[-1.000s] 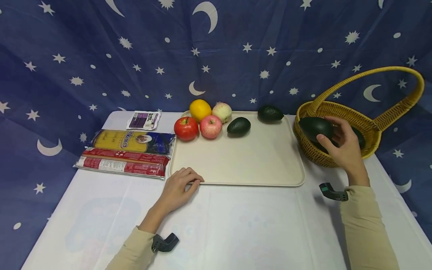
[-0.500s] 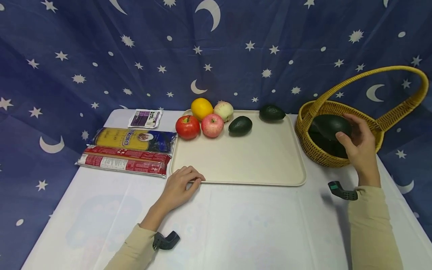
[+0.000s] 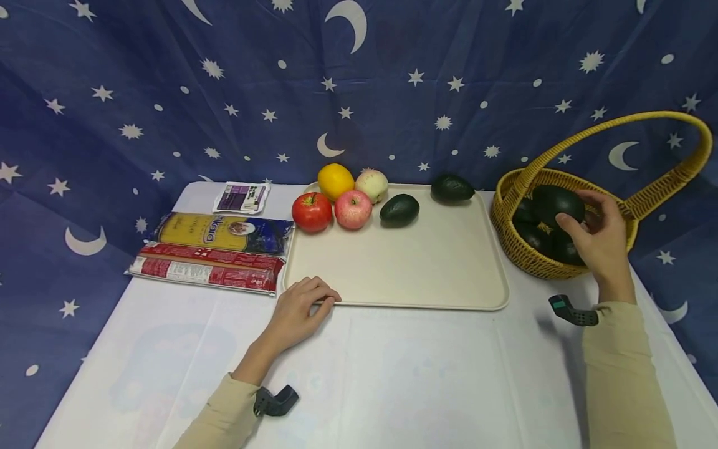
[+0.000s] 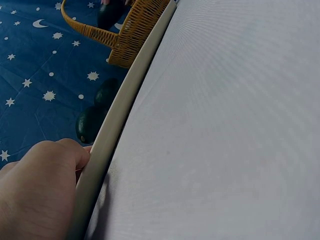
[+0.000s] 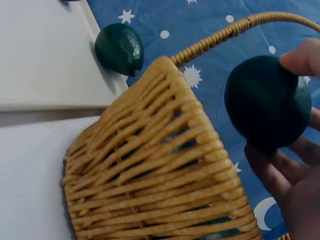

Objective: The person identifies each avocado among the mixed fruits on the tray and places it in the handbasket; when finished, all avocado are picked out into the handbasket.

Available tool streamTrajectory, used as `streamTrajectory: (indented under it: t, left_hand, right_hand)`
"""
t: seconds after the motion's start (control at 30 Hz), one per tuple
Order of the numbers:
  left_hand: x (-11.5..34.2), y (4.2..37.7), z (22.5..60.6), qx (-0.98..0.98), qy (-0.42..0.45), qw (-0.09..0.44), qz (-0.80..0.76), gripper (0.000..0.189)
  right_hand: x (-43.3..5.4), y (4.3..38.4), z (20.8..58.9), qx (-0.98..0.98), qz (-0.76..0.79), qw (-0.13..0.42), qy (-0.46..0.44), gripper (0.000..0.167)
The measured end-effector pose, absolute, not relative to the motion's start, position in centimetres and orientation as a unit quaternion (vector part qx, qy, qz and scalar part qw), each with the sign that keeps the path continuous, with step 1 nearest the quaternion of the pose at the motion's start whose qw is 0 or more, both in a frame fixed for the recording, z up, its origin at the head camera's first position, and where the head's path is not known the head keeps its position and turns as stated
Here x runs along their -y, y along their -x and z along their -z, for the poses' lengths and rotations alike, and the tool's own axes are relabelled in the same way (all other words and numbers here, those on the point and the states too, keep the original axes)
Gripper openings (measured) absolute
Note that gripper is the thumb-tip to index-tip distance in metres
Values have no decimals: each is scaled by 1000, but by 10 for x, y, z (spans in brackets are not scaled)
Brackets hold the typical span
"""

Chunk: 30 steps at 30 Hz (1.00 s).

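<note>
Nearest, a beige sleeve (image 3: 221,408) and a black angular wrist device (image 3: 275,401) lie short of the pale cream rectangular tray (image 3: 426,268) on its left side; a matching sleeve (image 3: 622,368) and device (image 3: 572,312) lie off its right side. A white cloth (image 3: 404,374) spreads under and in front of the tray. The left hand (image 3: 300,315) rests on the tray's near rim by the left corner, fingers loosely bent over the edge; whether they grip it cannot be told.

Left of the tray lies long, flat red-and-white plastic packaging (image 3: 207,267), and behind that a yellow-and-blue pasta packet (image 3: 224,232).

Right of the tray, the right hand (image 3: 603,234) holds a smooth dark-green avocado (image 3: 557,206) between thumb and fingers, parted just as wide as the fruit. The avocado is at the mouth of a golden-brown wicker basket (image 3: 505,240) with a tall arched handle, above other dark avocados (image 3: 533,237) inside; whether it touches them cannot be told.

Toward the tray's far side sit a dark-green avocado (image 3: 399,211), a pink apple (image 3: 353,209) and, by the left rim, a glossy red tomato (image 3: 311,212). Behind these are a round yellow-orange fruit (image 3: 335,181) and a pale round fruit (image 3: 372,185). Another dark-green avocado (image 3: 452,188) lies at the tray's far right corner. Beyond the tray's far left corner, apart from it, is a small purple-and-white packet (image 3: 241,197). Farthest, behind the tray, hangs a navy cloth (image 3: 392,81) printed with white moons and stars.
</note>
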<state>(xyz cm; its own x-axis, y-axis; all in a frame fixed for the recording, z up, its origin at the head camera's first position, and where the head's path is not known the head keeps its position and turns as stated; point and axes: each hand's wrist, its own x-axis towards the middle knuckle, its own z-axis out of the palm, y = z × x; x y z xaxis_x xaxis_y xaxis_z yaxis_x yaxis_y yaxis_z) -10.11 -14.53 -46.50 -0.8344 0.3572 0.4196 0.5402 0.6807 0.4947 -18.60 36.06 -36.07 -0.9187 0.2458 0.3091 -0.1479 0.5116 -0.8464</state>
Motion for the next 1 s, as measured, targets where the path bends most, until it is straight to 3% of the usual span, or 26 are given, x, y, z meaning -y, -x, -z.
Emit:
streamTrajectory:
  t: [0.3,0.57,1.0]
  left_hand:
    - [145,101,464,906,245,141,314,11]
    - [147,97,463,908,244,144,309,11]
    - [145,99,463,903,252,146,315,12]
  right_hand:
    - [-375,193,358,894,-416,126,108,59]
    - [-376,206,364,913,-384,67,122,76]
    - [-390,209,367,922,-365,32,126,84]
